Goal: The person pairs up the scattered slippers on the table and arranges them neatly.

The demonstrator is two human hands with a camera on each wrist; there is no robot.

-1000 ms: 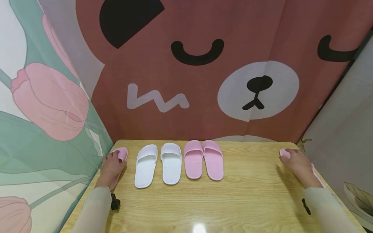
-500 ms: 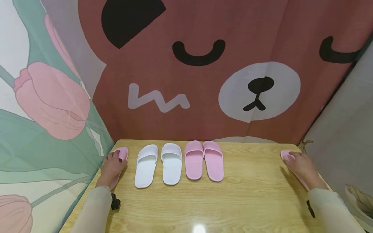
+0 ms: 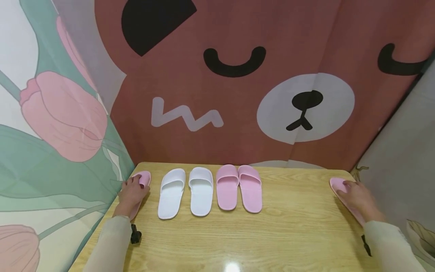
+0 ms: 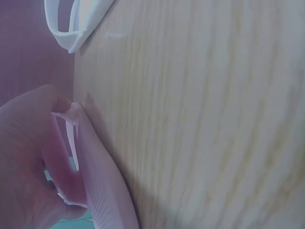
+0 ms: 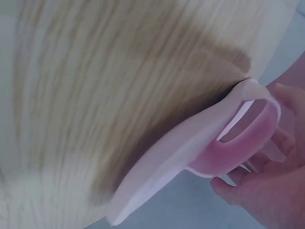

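Table left open at 5 o'clock in the head view, between the pink pair and right edge. Left pink slipper, 8 o'clock, is gripped by the left hand; right pink slipper, 4 o'clock, is grasped across the strap by the right hand, its heel swung inward since a second ago.

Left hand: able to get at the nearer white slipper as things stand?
Probably yes, after letting go: the left hand holds a pink slipper. The white slipper lies just beside it, with only bare tabletop visible between them.
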